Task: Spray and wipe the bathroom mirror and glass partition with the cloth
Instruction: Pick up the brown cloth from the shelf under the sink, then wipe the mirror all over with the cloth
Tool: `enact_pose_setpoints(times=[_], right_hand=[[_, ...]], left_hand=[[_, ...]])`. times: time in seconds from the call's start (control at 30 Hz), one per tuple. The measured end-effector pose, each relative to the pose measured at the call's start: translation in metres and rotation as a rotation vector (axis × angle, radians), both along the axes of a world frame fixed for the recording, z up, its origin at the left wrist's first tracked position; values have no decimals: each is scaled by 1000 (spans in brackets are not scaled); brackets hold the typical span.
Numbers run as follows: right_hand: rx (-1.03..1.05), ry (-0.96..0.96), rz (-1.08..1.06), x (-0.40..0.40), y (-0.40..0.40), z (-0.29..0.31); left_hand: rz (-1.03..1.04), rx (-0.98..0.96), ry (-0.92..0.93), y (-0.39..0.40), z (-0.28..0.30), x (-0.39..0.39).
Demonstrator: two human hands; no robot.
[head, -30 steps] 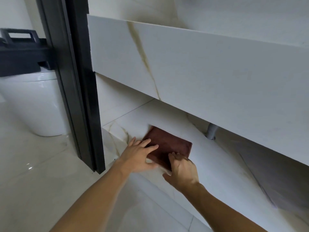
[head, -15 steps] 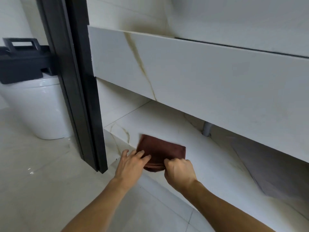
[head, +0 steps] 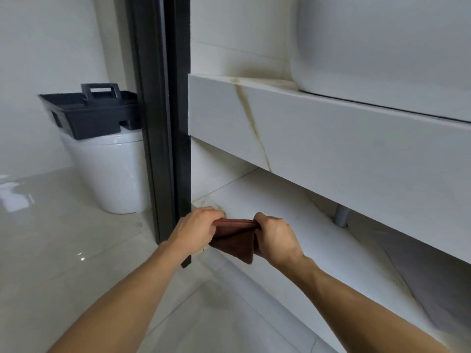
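A folded dark brown cloth (head: 235, 242) hangs in the air between my hands, just in front of the low marble shelf (head: 293, 220). My left hand (head: 197, 229) grips its left top edge and my right hand (head: 276, 236) grips its right top edge. The glass partition's black frame (head: 165, 123) stands upright just left of my hands, with the glass pane (head: 63, 59) stretching to the left. No mirror or spray bottle is in view.
A marble vanity counter (head: 331, 138) juts out above the shelf, with a white basin (head: 382, 42) on top. Behind the glass, a white toilet (head: 114, 174) carries a dark plastic caddy (head: 91, 110). A grey drain pipe (head: 341, 215) drops under the counter. Glossy floor tiles (head: 63, 250) lie below.
The cloth lay flat on the low shelf under my hands; both hands have gripped it and lifted it off the shelf towards me. The view has risen, and the basin now shows.
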State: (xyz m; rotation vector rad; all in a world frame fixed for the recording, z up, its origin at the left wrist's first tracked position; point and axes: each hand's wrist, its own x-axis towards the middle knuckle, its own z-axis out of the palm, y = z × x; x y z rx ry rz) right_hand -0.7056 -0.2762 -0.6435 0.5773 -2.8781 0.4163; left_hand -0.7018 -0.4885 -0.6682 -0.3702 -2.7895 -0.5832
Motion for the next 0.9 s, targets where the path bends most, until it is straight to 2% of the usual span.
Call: enact_pose_setpoints(times=[0.23,0.37,0.47,0.63,0.77,0.9], right_hand=[[57,27,172,-6,-48,56],[110,40,291,-6,-82,98],[105,55,353,-5,-109,140],[18,72,414,-8,-147,261],[-52,110,473,-7,-163,392],[-20,185,524,-13,-161,536]], left_hand=[[88,247,-277,-46,32,23],[93,347,-342,-70,70,41],[135,382,-333,-83,120,54],[251,313,-218,-96,245,64],[306,272,-53,-90,373,65],[337,335,24,-81,515,61]])
